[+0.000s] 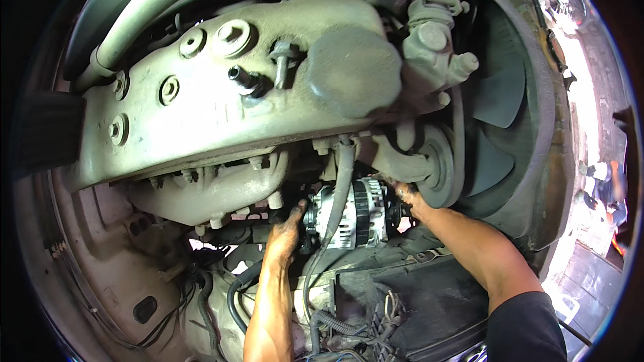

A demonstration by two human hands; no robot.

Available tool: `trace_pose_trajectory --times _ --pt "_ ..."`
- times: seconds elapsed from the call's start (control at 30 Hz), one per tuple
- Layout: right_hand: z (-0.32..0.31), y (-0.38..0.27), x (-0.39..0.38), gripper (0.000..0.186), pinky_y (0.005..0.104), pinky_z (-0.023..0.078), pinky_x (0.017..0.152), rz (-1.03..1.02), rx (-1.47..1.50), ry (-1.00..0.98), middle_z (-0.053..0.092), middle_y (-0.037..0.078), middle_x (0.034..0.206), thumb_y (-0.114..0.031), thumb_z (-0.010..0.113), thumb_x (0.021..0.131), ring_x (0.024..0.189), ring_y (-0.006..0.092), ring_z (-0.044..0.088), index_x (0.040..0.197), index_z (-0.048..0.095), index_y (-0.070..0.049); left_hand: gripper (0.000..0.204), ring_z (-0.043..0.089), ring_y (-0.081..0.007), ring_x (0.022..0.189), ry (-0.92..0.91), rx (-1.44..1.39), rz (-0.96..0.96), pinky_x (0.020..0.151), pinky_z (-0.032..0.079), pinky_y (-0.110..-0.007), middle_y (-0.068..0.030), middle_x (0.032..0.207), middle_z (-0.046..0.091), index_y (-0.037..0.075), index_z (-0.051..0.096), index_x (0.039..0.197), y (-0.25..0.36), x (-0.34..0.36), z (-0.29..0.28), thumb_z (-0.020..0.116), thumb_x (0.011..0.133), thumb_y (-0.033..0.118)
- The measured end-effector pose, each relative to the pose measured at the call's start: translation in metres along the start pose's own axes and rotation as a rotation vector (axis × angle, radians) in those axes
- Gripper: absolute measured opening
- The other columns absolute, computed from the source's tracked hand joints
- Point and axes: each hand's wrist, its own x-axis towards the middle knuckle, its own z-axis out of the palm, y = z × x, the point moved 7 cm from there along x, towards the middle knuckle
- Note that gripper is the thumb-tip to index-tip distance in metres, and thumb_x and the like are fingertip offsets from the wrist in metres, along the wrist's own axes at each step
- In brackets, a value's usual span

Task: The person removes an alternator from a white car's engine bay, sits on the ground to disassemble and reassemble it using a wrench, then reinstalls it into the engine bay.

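Low beside the engine is a silver and black alternator (371, 209), lying on its side between my two hands. My left hand (288, 231) grips its left end, thumb up along the edge and most fingers hidden. At the other end, by the pulley side, my right hand (409, 198) is closed around it, its fingers largely out of sight. A grey rubber hose (344, 184) hangs down in front of the alternator. Above sits the engine's valve cover (215, 94), dusty grey, with a round filler cap (354, 72) and several bolts.
A belt pulley (441, 166) sits just above my right hand, and the radiator fan (493, 94) stands to the right. Below the alternator are a wiring bundle (389, 315) and a black box-like panel (429, 295). A thick hose (141, 13) arches over the top left.
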Motion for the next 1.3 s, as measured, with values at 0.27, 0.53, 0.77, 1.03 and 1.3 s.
trace_pose_trajectory --times 0.27,0.53,0.77,1.03,1.3 --pt "-0.006 0.005 0.011 0.047 0.0386 0.056 0.084 0.009 -0.030 -0.002 0.069 0.005 0.109 -0.047 0.059 0.100 0.091 0.0214 0.067 0.124 0.065 -0.008 0.070 0.061 -0.0250 0.112 -0.087 -0.191 0.005 0.098 0.047 -0.038 -0.0174 0.122 0.067 -0.003 0.062 0.133 -0.009 0.010 0.010 0.076 0.088 0.049" --pt "-0.004 -0.007 0.004 0.041 0.0329 0.051 0.084 0.022 -0.034 0.066 0.069 0.002 0.107 -0.044 0.061 0.100 0.095 0.0169 0.064 0.119 0.065 -0.009 0.091 0.056 -0.0318 0.127 -0.047 -0.163 0.091 0.107 0.043 -0.037 -0.0249 0.136 0.060 -0.013 0.042 0.145 -0.007 0.002 0.012 0.075 0.087 0.049" --pt "-0.004 -0.007 0.009 0.045 0.0399 0.053 0.083 0.124 -0.107 0.073 0.069 0.006 0.100 -0.049 0.066 0.094 0.090 0.0222 0.065 0.111 0.066 -0.007 0.112 0.047 -0.0371 0.137 -0.208 -0.233 0.240 0.113 0.039 -0.037 -0.0350 0.146 0.047 -0.021 0.029 0.147 0.003 -0.002 0.015 0.076 0.082 0.057" --pt "-0.011 -0.005 0.009 0.044 0.0376 0.052 0.079 0.142 -0.113 0.078 0.068 0.005 0.098 -0.049 0.064 0.095 0.087 0.0214 0.064 0.107 0.068 -0.007 0.099 0.053 -0.0398 0.133 -0.122 -0.008 0.157 0.110 0.041 -0.038 -0.0377 0.139 0.053 -0.020 0.043 0.140 -0.011 0.016 0.014 0.070 0.086 0.059" --pt "-0.024 0.015 0.034 0.044 0.0353 0.050 0.076 0.149 0.039 0.015 0.068 0.004 0.096 -0.049 0.062 0.096 0.084 0.0206 0.062 0.104 0.070 -0.007 0.078 0.056 -0.0442 0.129 -0.087 0.053 0.247 0.106 0.045 -0.042 -0.0332 0.133 0.060 -0.007 0.052 0.138 -0.001 0.012 0.012 0.065 0.091 0.054"
